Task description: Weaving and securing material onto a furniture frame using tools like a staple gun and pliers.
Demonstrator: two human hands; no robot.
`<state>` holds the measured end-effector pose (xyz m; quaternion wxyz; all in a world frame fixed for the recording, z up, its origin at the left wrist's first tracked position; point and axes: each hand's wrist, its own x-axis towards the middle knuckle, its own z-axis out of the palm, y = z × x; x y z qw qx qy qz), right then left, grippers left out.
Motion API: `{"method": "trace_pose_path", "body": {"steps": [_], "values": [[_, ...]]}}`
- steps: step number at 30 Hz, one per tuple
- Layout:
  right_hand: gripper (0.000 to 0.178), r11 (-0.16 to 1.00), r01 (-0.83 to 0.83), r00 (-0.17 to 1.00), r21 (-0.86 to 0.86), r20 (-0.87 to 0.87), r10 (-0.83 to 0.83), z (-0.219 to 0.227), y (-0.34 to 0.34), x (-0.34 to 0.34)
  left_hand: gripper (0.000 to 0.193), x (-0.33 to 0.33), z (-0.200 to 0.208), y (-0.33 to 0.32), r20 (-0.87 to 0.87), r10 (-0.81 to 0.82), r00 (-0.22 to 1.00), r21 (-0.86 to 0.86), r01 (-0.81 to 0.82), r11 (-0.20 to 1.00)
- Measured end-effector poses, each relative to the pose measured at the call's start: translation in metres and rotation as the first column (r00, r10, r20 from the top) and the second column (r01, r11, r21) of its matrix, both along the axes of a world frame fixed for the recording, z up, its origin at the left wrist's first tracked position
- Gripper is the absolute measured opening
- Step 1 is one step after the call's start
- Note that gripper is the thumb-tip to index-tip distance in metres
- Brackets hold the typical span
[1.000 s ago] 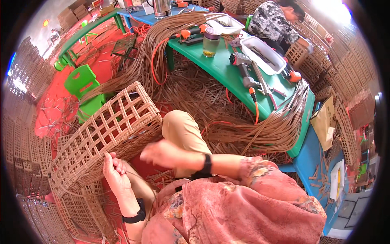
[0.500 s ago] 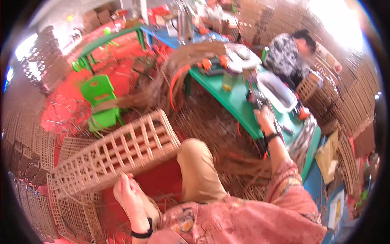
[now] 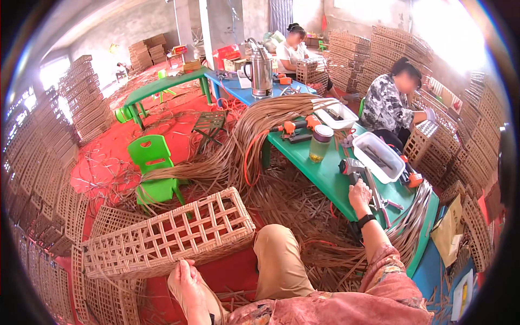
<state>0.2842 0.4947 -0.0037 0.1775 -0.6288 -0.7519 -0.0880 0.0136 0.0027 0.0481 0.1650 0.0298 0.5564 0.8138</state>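
Both hands are busy: left hand [image 3: 187, 276] grips the woven basket's [image 3: 168, 234] near edge, right hand [image 3: 360, 196] closes on the nail gun [image 3: 362, 173].

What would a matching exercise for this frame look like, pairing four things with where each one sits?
Things:
1. woven basket
2. glass jar
3. green chair
4. metal kettle

Places:
A. on the blue table
B. on the red floor, left of the green table
C. on the green table, among the tools
D. lying on its side by the person's knee, with the left hand at its lower edge

Pairs: 1-D, 2-C, 3-B, 4-A
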Motion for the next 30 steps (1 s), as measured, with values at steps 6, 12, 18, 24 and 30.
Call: {"method": "trace_pose_path", "body": {"steps": [6,12,18,24,30], "values": [[0.041,0.999,0.006,1.000,-0.040,-0.018,-0.007,0.0048,-0.0003,-0.0067,0.027,-0.0004,-0.0032,-0.0029,-0.007,0.009,1.000,0.027,-0.008,1.000],[0.043,0.999,0.022,1.000,-0.033,-0.012,-0.022,-0.0009,-0.0005,-0.0020,0.028,-0.0010,-0.0005,0.0013,-0.029,0.006,1.000,0.047,-0.005,0.999],[0.043,0.999,0.033,0.999,-0.033,-0.013,-0.033,0.0059,-0.0047,-0.0012,0.029,0.0017,-0.0003,0.0005,-0.033,0.016,0.999,0.035,-0.015,0.999],[0.040,1.000,0.021,1.000,-0.003,-0.018,-0.021,0.0045,-0.0048,-0.0030,0.029,0.0037,-0.0003,-0.0001,-0.044,0.002,0.999,0.030,-0.001,1.000],[0.037,1.000,0.012,1.000,0.003,-0.025,-0.011,0.0060,-0.0064,-0.0034,0.029,0.0019,-0.0074,-0.0038,-0.023,-0.010,1.000,0.047,0.012,0.999]]}}
